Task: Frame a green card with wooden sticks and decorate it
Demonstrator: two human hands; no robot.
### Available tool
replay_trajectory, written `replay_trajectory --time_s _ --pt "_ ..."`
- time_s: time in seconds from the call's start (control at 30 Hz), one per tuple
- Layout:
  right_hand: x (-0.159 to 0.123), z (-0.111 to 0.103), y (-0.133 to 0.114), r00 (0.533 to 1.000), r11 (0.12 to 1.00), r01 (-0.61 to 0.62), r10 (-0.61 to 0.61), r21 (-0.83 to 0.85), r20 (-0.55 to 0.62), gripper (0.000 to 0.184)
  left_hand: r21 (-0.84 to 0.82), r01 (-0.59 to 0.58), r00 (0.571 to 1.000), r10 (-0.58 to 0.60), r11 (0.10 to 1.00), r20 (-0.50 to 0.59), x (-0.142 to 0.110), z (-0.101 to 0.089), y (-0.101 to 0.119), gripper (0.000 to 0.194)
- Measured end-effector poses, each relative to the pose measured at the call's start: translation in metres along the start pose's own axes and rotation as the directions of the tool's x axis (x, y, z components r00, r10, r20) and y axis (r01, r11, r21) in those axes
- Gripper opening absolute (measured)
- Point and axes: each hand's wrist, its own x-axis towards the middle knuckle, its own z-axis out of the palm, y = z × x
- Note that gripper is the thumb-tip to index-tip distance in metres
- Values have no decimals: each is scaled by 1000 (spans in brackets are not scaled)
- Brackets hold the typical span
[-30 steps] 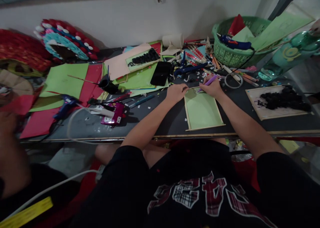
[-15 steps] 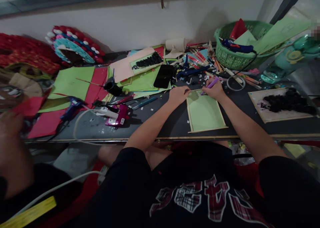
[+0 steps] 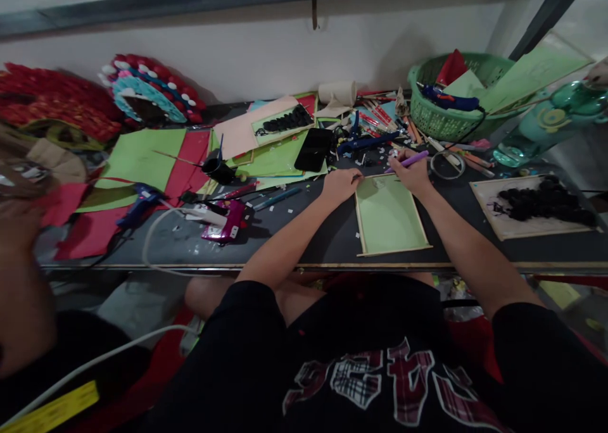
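Little changed over the last second: right hand (image 3: pixel 414 172) still gripping the slim purple pen (image 3: pixel 411 160), left hand (image 3: pixel 341 183) still curled, pinning the green wood-framed rectangular panel (image 3: pixel 389 214) lying flat on the dark surface (image 3: pixel 323 230).

The only lettering that shows is the large plaid-filled print with white outlines on the person's black T-shirt (image 3: pixel 375 376), seen upside down from above and cut off by the folds, so no word can be made out for certain. The pale green water bottle (image 3: pixel 553 119) at the far right of the surface bears a yellow round emblem, not readable text. Everything else with print is too small or blurred to read.
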Motion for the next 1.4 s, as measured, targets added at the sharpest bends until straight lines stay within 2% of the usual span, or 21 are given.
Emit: replay_trajectory --time_s 0.1,0.17,0.33,0.63,0.87,1.1,1.23,1.4 --pt "-2 0 -8 992 999 -24 27 -30 125 43 8 -4 1000 4 1000 -3 0 0 0 30" --pt "-4 1 -11 980 996 -84 89 -36 178 47 7 -12 1000 12 1000 -17 0 1 -1 30" --pt "-7 3 -11 957 979 -203 205 -30 206 54 0 -26 999 26 1000 -31 0 4 -4 30" --pt "-10 6 -10 946 982 -178 187 -59 265 46 6 -17 1000 17 1000 -22 2 5 -4 28" --pt "-8 7 -5 969 985 -129 149 -110 196 45 -8 -9 1000 9 1000 -22 2 5 -4 28" --pt "-9 8 -7 989 983 -96 111 -154 93 32 2 5 1000 -5 1000 -2 1 1 -1 28" --pt "-11 8 -7 997 957 -68 76 -282 19 27 0 2 1000 -2 1000 -9 0 0 -1 29" --pt "-15 7 -11 994 921 -106 85 -374 -72 30 6 -8 1000 8 1000 -23 0 4 -4 29"
